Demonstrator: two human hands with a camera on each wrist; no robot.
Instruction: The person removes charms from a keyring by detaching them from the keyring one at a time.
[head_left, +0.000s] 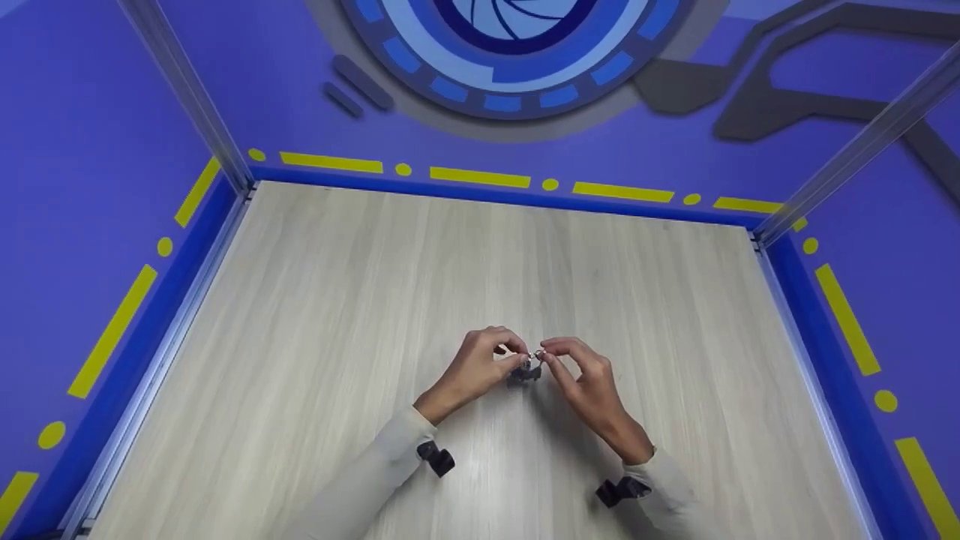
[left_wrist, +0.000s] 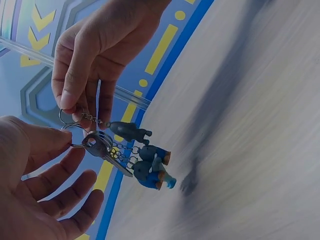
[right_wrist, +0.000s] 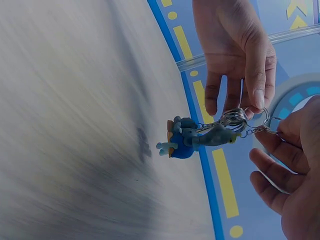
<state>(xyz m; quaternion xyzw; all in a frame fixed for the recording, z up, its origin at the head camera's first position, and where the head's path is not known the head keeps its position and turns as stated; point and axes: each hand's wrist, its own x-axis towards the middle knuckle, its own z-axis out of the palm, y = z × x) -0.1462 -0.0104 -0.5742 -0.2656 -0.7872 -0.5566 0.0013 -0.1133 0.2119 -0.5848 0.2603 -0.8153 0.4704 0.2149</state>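
Observation:
Both hands hold a bunch of linked metal rings [left_wrist: 101, 137] between them, above the table. My left hand [head_left: 474, 366] pinches one ring between thumb and index finger, its other fingers loosely bent in the left wrist view. Opposite it, my right hand [head_left: 596, 386] pinches a thin ring [right_wrist: 266, 116] joined to the bunch. From the bunch hang a key [left_wrist: 106, 154], a grey figure [left_wrist: 129, 131] on a short chain, and small blue-and-grey figures [left_wrist: 146, 172] on other chains. In the right wrist view the grey figure [right_wrist: 219, 136] partly overlaps the blue ones [right_wrist: 182, 142].
A light wood-grain table [head_left: 360, 285] lies under the hands. Blue walls [head_left: 247, 90] with yellow marks and metal posts [head_left: 187, 90] border its back and sides. Black straps or mounts [head_left: 436, 457] are on both sleeved wrists.

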